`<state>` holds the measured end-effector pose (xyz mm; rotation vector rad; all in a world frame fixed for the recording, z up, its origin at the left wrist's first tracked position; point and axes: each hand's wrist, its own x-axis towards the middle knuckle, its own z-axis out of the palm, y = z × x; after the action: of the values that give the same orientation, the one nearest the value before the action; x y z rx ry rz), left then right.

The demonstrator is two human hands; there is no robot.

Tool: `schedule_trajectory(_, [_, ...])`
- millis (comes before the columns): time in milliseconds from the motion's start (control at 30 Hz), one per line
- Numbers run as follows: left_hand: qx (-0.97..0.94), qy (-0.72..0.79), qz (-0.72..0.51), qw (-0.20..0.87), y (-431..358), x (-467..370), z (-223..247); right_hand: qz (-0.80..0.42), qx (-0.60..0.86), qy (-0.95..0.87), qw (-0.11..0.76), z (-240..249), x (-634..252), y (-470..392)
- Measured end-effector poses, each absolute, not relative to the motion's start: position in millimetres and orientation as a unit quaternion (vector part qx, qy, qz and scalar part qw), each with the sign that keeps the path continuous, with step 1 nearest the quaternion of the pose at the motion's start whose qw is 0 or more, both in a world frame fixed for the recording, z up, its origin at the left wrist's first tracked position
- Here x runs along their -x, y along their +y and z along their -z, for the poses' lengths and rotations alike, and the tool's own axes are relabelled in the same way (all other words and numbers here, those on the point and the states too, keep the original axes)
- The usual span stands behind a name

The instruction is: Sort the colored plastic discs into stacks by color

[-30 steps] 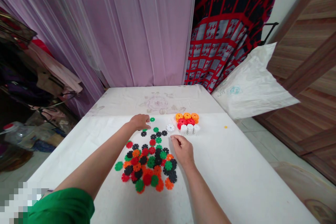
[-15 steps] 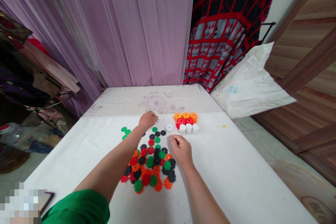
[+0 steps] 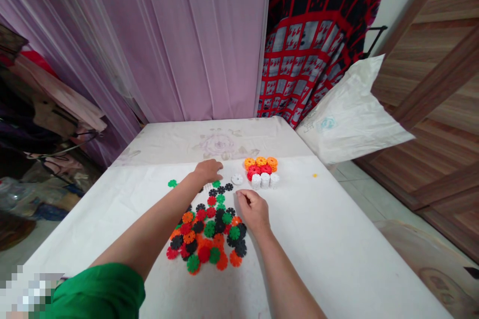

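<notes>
My left hand [image 3: 209, 171] reaches over the far end of a spread of notched plastic discs, fingers and thumb apart and no piece visible between them. Just below its fingertips lies a green disc [image 3: 216, 184]; a white notched piece [image 3: 207, 187] shows partly under the hand. My right hand [image 3: 255, 208] rests at the right of the discs, fingers curled and thumb pressed against them. Whatever it may pinch is hidden. Between the hands, slightly farther off, sits a flat white disc [image 3: 237, 179]. Black, red, green and orange discs [image 3: 209, 229] lie jumbled nearer me.
Right of the hands stand grouped stacks: orange [image 3: 261, 161], red [image 3: 259, 171] and white [image 3: 265, 181]. A small yellow bit [image 3: 315, 175] lies on the white-covered table [image 3: 318, 239]. A white plastic bag [image 3: 352, 114] hangs by the right edge; a purple curtain [image 3: 202, 40] is behind.
The left hand's fingers have spread; the small white piece at its fingertips no longer shows there. The right hand stays nearly in place. The view has shifted slightly.
</notes>
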<state>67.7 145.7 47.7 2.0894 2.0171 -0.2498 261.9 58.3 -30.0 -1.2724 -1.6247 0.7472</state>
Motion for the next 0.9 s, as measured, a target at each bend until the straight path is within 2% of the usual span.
schedule_trajectory(500, [-0.724,0.675,-0.014,0.141,169,-86,-42,-0.299,0.517,-0.658,0.458,28,-260,56])
schedule_trajectory(900, [-0.715,0.684,0.016,0.143,174,-103,-39,-0.297,0.519,-0.653,0.465,28,-258,55])
